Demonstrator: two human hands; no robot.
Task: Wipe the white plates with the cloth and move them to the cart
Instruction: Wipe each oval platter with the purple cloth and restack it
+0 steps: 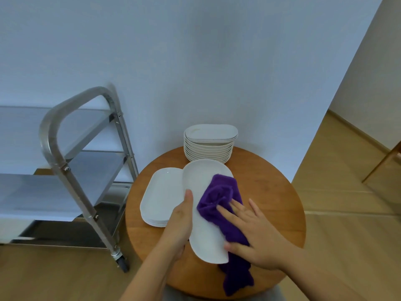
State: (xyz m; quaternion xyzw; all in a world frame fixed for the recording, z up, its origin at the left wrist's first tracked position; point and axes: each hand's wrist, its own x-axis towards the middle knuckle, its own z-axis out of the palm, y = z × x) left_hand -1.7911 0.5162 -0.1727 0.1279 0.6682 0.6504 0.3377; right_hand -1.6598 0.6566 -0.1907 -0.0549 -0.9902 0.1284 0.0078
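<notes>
Oblong white plate (204, 205), glossy, tilted above round wooden table (271, 192): your left hand (181, 222) grips its left rim, thumb on top. Your right hand (258, 231), fingers spread flat, presses fuzzy purple cloth (219, 198) onto plate. Low plate stack (161, 198) at table's left edge; tall stack (209, 144) at table's far edge. Steel cart (71, 161) left of table.

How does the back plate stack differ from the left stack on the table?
The back stack is tall, with many plates; the left stack is low, only a few. The back stack stands clear by the wall, untouched; the left stack's right edge is overlapped by the held plate that the hands are wiping with the cloth. Both are white oblong plates on the round table.
</notes>
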